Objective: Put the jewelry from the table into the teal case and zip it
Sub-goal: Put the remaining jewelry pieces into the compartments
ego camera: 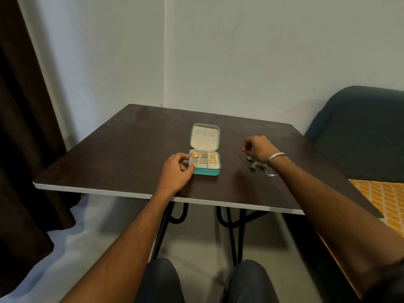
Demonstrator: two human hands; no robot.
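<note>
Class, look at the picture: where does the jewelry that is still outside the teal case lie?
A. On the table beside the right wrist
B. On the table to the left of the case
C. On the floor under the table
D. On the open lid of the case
A: the silver pieces lie on the table by the right hand, to the right of the teal case.

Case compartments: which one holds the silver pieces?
The top middle compartment of the teal case. The top-left one and the right column hold gold pieces; the lower ones look empty.
</note>
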